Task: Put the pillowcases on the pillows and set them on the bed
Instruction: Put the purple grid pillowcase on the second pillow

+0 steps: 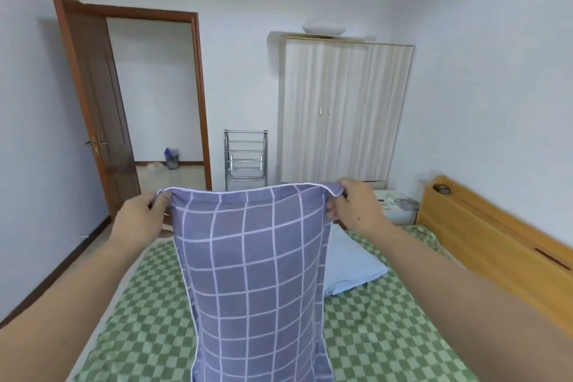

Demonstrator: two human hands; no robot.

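pillowcase [254,273], purple with white grid lines, is held up above the bed [387,335] and hangs down from its top edge. left top corner is pinched by the left hand [139,214], fingers curled round the cloth; right top corner is gripped the same way by the right hand [356,205]. light blue pillow [350,267] is seen lying on the green checked sheet behind it, near the wooden headboard [496,242].
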